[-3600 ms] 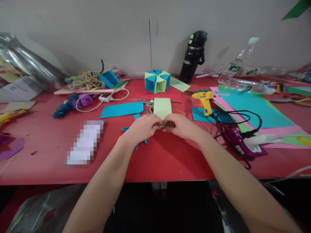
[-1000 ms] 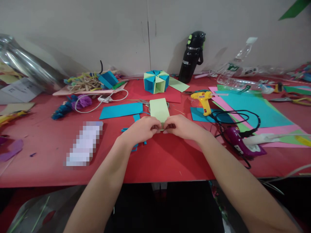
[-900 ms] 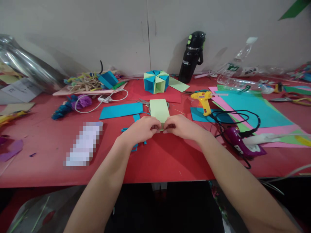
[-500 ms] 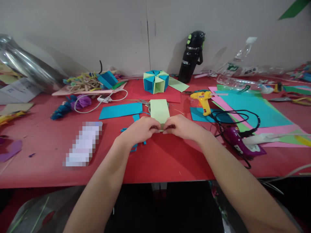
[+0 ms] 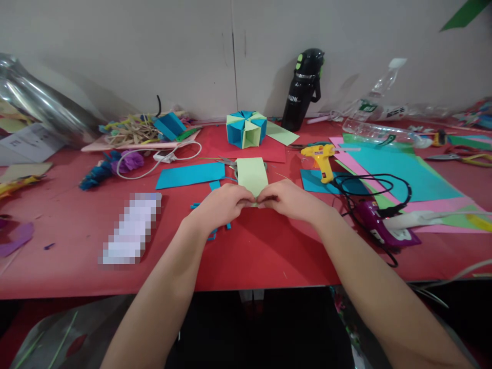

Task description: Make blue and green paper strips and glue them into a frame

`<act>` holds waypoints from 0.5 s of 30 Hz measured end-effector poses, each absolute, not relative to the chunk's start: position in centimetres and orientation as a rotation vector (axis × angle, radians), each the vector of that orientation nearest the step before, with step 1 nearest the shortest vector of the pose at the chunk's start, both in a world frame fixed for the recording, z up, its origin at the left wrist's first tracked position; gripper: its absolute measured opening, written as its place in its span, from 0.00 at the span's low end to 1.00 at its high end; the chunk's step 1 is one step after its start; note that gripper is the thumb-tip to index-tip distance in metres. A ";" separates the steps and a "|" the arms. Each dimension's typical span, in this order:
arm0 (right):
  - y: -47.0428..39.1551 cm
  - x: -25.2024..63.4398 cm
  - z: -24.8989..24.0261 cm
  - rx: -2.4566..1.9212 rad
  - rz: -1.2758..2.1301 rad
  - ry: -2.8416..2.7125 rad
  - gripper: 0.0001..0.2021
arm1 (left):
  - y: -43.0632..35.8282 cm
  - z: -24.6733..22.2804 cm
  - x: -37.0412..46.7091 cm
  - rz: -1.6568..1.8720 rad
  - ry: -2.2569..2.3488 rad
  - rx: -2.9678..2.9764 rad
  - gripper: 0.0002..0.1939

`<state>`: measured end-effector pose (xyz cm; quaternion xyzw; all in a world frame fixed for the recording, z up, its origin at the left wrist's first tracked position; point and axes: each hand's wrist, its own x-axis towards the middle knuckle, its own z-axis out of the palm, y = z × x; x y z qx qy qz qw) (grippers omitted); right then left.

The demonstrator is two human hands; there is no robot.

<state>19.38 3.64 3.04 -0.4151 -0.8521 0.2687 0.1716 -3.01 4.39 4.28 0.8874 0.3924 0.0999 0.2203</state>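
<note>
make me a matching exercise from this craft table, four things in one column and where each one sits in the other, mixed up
Things:
1. light green paper
2. yellow glue gun
3. black water bottle
4. blue and green folded paper piece

Places:
A. standing upright at the back, against the wall
B. pinched at its near edge by the left hand and the right hand
C. on the red table behind the light green paper, left of the black water bottle
D. right of the hands, partly on a blue sheet

Pairs: 1-B, 2-D, 3-A, 4-C
</note>
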 end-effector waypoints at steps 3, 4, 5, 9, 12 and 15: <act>3.7 19.4 3.0 -1.175 0.730 -2.415 0.13 | 4.2 4.5 -2.9 0.277 1.112 2.467 0.16; 3.7 19.4 3.0 -1.181 0.721 -2.411 0.13 | 4.2 4.6 -2.9 0.277 1.116 2.472 0.16; 3.7 19.4 3.0 -1.186 0.714 -2.408 0.13 | 4.2 4.6 -2.8 0.276 1.116 2.478 0.17; 3.7 19.5 2.8 -1.199 0.703 -2.401 0.13 | 4.1 4.7 -2.8 0.270 1.086 2.509 0.14; 3.7 19.5 2.8 -1.199 0.721 -2.393 0.13 | 4.1 4.7 -2.7 0.268 1.080 2.514 0.12; 3.6 19.5 2.8 -1.188 0.722 -2.389 0.12 | 4.2 4.6 -2.8 0.272 1.091 2.521 0.11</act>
